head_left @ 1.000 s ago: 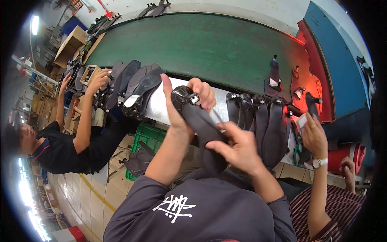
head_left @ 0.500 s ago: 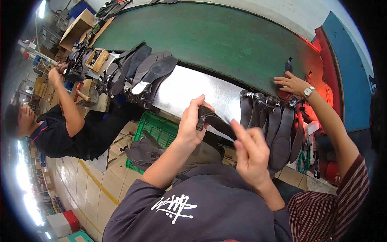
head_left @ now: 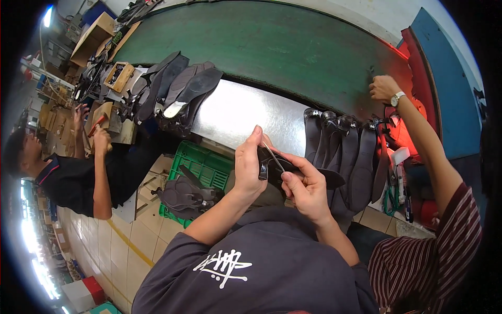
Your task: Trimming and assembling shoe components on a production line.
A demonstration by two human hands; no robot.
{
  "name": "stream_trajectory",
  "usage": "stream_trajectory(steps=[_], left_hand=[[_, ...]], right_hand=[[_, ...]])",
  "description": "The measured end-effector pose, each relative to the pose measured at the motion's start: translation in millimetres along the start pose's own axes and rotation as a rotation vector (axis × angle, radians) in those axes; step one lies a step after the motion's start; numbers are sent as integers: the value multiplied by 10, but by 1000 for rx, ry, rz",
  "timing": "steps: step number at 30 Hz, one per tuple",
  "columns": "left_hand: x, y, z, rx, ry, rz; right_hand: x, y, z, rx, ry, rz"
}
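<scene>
A dark shoe sole (head_left: 330,178) with a glossy black heel is held in front of my chest. My left hand (head_left: 250,163) is closed round its heel end, the heel showing below the fingers. My right hand (head_left: 307,189) pinches at the middle of the sole with thumb and fingers. Between the two hands runs a thin pale line; I cannot tell whether it is the sole's edge or a separate strip. Beyond my hands lies a shiny metal plate (head_left: 246,112), with several heeled soles (head_left: 361,172) in a row at its right end.
More soles (head_left: 201,86) are stacked at the plate's left. A green conveyor belt (head_left: 261,47) runs behind it. Below left stands a green crate (head_left: 201,157) with soles. A co-worker's hand (head_left: 384,89) is over the belt at right; another at left grips a hammer (head_left: 98,124).
My right hand has come in from a blurred, pointing pose and now pinches at the sole. The right co-worker's hand has shifted along the belt. The left co-worker has taken hold of a hammer.
</scene>
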State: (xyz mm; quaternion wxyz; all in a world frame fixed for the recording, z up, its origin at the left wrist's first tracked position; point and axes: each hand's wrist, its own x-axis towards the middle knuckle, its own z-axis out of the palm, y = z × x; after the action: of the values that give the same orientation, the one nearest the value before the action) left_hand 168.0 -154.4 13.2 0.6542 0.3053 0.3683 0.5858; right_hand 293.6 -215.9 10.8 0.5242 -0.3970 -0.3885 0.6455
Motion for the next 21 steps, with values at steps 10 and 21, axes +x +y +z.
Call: stream_trajectory(steps=[10,21], left_hand=[[89,-48,-70,-170,0,30],[203,10,-57,-199,63,10]], right_hand=[[-52,-160,7,-208,75,-92],[32,61,58,-835,-135,-599]])
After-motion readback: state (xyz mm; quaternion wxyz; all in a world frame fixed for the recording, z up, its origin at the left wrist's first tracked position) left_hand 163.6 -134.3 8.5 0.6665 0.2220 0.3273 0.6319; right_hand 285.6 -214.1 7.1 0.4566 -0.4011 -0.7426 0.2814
